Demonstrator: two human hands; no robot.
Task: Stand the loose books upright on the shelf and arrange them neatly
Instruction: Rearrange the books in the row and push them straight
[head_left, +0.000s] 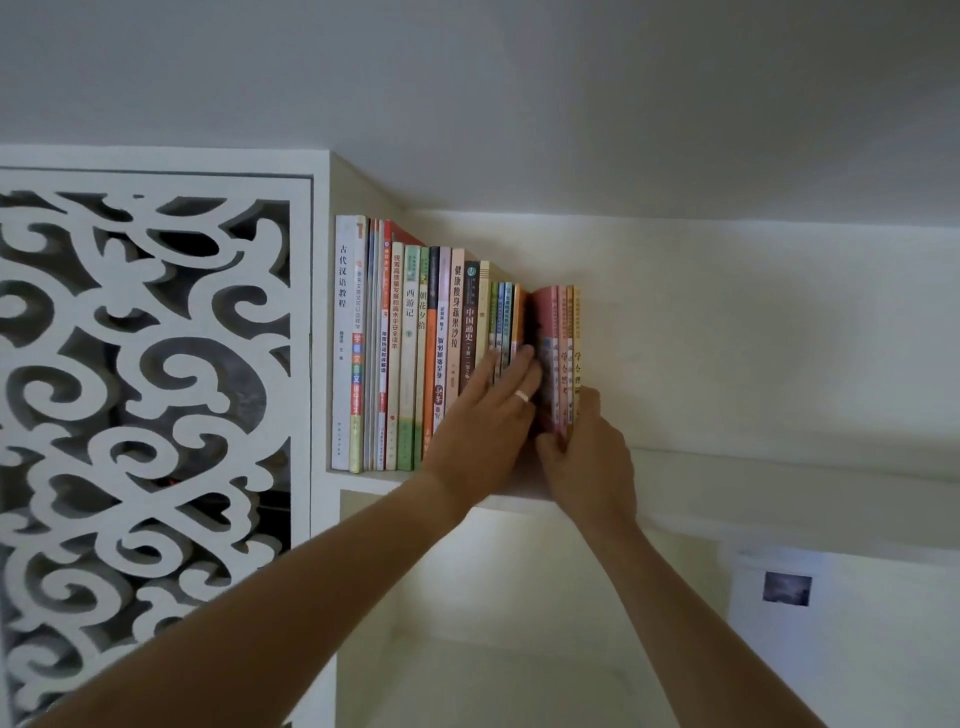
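White wall and ceiling fill most of what I can see, with a carved white lattice panel left of the shelf, which I take as my landmark. On that shelf a row of books stands upright, packed from its left wall out towards the open right end, tallest at the left and shorter to the right.

Most of the job looks done to me: nearly every spine stands straight. What remains is the last small group, the pink and orange books at the right end of the shelf, split from the row by a dark gap and not yet pushed in flush. I see no book lying flat.

Both arms reach up from below the shelf. The left hand, a ring on one finger, lies with straight fingers against the spines just left of the gap, fingertips at its edge. The right hand grips the end group low down, thumb on the outer cover, fingers curled round the near side.
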